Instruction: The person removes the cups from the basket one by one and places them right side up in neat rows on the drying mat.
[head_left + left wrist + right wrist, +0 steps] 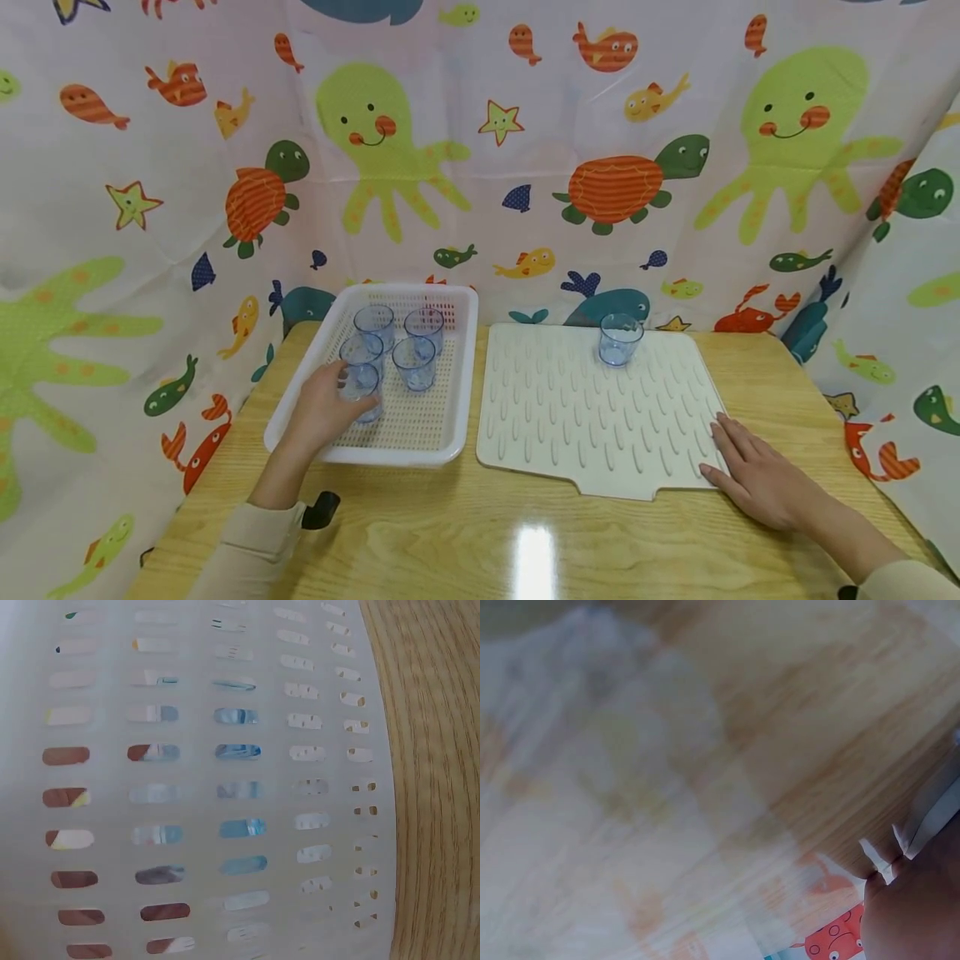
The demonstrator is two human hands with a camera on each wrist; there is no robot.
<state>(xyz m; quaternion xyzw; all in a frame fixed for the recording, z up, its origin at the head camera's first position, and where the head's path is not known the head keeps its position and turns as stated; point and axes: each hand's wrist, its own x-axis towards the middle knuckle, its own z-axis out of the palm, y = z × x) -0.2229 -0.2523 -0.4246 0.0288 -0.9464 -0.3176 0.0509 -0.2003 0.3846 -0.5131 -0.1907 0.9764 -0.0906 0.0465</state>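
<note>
In the head view my left hand (324, 410) reaches over the near left rim of the white basket (431, 456). Its thumb and fingers are curled round the nearest blue-tinted glass (365, 385). Close beside that one stand several like glasses, among them a front-right glass (415, 364) and a back-right glass (424, 323). A lone glass (619, 340) stands upright at the back of the cream ridged drainboard (525, 400). My right hand (765, 479) lies with straight fingers on the drainboard's right edge. The left wrist view holds only the basket's slotted wall (195, 772) and tabletop.
The basket and drainboard stand side by side on a wooden table (420, 533). A curtain (480, 167) printed with sea animals hangs behind and at both sides. In the right wrist view, part of the right hand (915, 915) shows at the lower right.
</note>
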